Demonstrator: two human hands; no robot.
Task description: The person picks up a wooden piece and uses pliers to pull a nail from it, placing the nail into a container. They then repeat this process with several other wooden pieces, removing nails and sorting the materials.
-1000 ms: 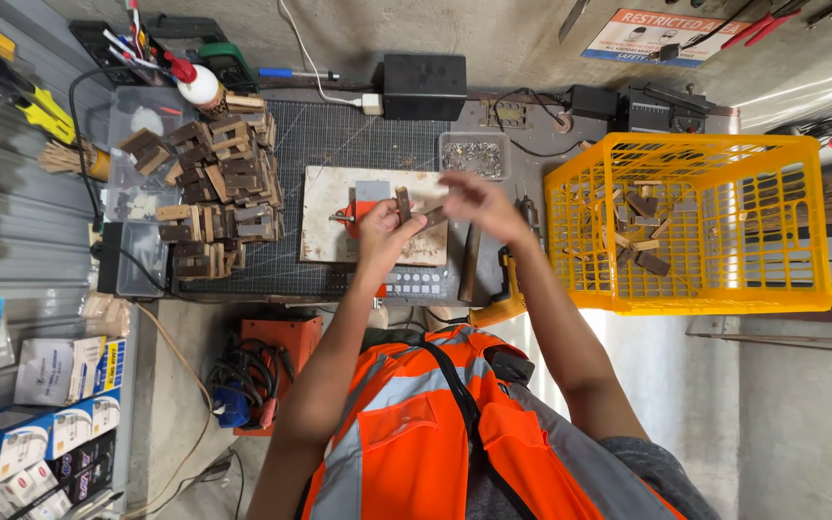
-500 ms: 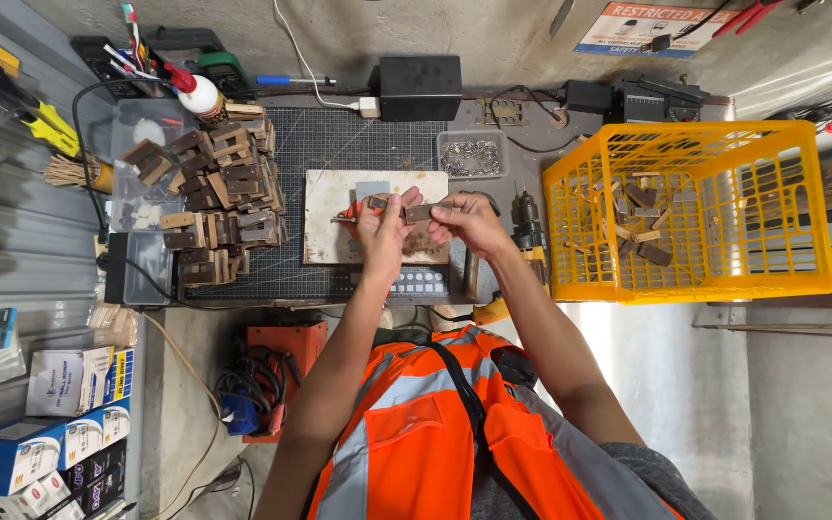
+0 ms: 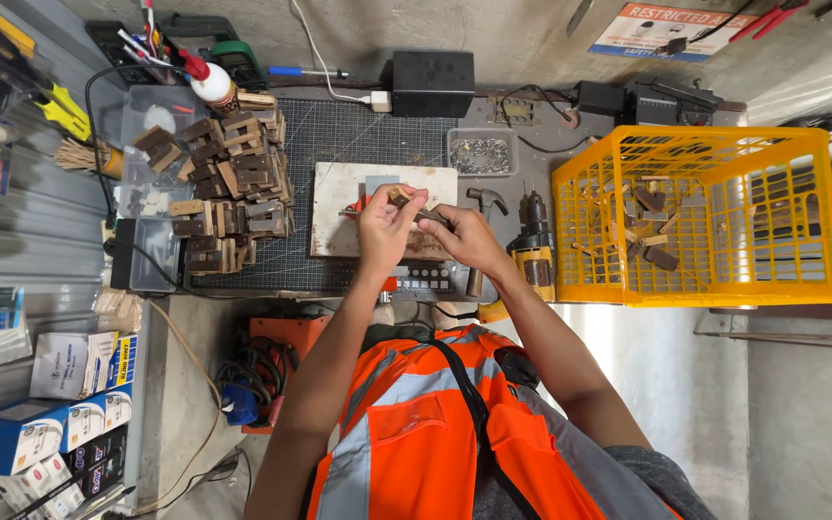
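A small wooden piece (image 3: 400, 195) is pinched in the fingers of the left hand (image 3: 387, 223) above the pale work board (image 3: 334, 217) at the bench's middle. A dark piece (image 3: 432, 218) is gripped by the right hand (image 3: 464, 239). Fitting appears underway; careful alignment would be needed next.

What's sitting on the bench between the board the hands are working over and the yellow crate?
In the head view, a hammer and a yellow cordless drill lie between the board and the yellow crate, beside the right hand.
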